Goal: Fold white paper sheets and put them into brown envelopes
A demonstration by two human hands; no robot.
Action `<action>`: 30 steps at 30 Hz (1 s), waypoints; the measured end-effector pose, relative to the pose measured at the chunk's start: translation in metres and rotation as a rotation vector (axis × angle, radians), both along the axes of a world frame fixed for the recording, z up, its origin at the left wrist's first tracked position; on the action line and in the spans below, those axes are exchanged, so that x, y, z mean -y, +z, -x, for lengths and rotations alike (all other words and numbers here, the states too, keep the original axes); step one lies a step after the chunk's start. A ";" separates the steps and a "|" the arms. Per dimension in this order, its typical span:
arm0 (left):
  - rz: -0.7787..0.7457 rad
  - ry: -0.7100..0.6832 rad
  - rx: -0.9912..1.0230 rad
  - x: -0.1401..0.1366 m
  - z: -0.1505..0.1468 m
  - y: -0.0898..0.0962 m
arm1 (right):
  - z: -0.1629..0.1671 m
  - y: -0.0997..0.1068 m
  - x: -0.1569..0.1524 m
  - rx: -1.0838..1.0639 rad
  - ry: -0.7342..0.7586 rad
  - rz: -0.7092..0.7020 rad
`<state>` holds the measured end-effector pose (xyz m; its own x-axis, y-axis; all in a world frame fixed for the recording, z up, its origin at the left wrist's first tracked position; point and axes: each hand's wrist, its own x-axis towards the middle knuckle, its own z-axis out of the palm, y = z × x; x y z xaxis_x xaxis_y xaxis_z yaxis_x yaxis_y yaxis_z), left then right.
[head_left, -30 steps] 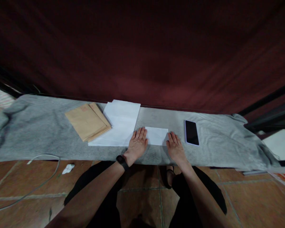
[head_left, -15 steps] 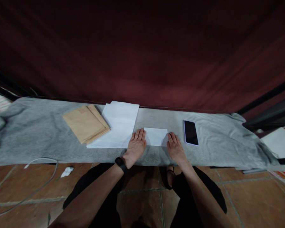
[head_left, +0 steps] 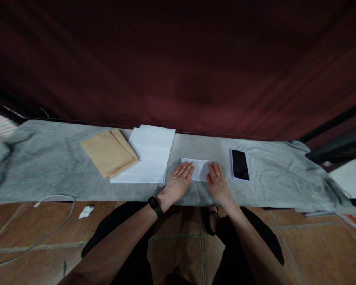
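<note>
A small folded sheet of white paper (head_left: 200, 169) lies flat on the grey cloth in front of me. My left hand (head_left: 180, 180) rests on its left part, fingers stretched out, hiding that end. On the right edge lies my right hand (head_left: 218, 183), its fingers also extended and flat. Neither hand grasps anything. Left of my left hand is a stack of larger white sheets (head_left: 152, 154), partly under several brown envelopes (head_left: 109, 152). A dark-screened phone (head_left: 240, 165) with a pale purple edge sits to the right of my right hand.
The grey cloth (head_left: 56, 158) covers a long narrow bench against a dark red curtain (head_left: 178, 79). A white cable (head_left: 68, 213) hangs at the front left. A crumpled white tissue (head_left: 86, 211) lies on the tiled floor (head_left: 178, 253).
My left hand has slid right, from the paper's left edge onto its surface. My right hand has moved slightly inward over the right edge. The view has shifted a little.
</note>
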<state>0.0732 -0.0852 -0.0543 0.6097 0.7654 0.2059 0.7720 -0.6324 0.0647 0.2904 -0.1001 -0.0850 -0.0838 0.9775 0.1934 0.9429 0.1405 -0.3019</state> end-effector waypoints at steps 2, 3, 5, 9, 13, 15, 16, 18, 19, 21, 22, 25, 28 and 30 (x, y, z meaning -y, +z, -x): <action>0.013 -0.069 0.014 0.004 -0.005 -0.004 | 0.008 0.002 0.001 -0.029 0.042 -0.001; 0.020 -0.087 0.019 0.006 -0.007 -0.006 | 0.012 0.002 0.002 -0.038 0.062 0.003; 0.034 -0.105 0.021 0.009 -0.009 -0.010 | 0.019 0.002 0.004 -0.038 0.097 0.018; 0.059 -0.118 0.021 0.011 -0.007 -0.013 | 0.024 0.002 0.007 0.004 0.128 0.027; 0.084 -0.094 0.032 0.010 -0.005 -0.012 | 0.017 0.004 0.006 0.041 0.094 0.019; 0.094 -0.073 0.035 0.010 -0.004 -0.011 | 0.013 0.006 0.005 0.051 0.063 0.024; 0.097 -0.066 0.035 0.010 -0.003 -0.010 | 0.011 0.006 0.005 0.055 0.053 0.030; 0.099 -0.051 0.035 0.010 -0.001 -0.009 | 0.008 0.007 0.004 0.059 0.035 0.042; 0.099 -0.040 0.036 0.009 0.000 -0.008 | 0.007 0.007 0.004 0.058 0.020 0.045; 0.099 -0.020 0.042 0.008 0.002 -0.007 | 0.005 0.007 0.004 0.055 -0.012 0.047; 0.100 -0.015 0.046 0.007 0.004 -0.006 | 0.004 0.007 0.004 0.053 -0.024 0.046; 0.115 -0.016 0.041 0.001 0.007 -0.003 | 0.001 0.006 0.003 0.055 -0.031 0.047; 0.143 -0.023 0.008 -0.006 0.010 0.002 | -0.003 0.005 0.002 0.054 -0.024 0.061; 0.158 -0.041 -0.001 -0.009 0.011 0.005 | -0.007 0.005 0.001 0.047 -0.003 0.084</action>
<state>0.0622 -0.0760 -0.0489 0.6411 0.7628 0.0843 0.7460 -0.6451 0.1651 0.2971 -0.1014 -0.0801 -0.0881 0.9904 0.1068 0.9567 0.1139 -0.2678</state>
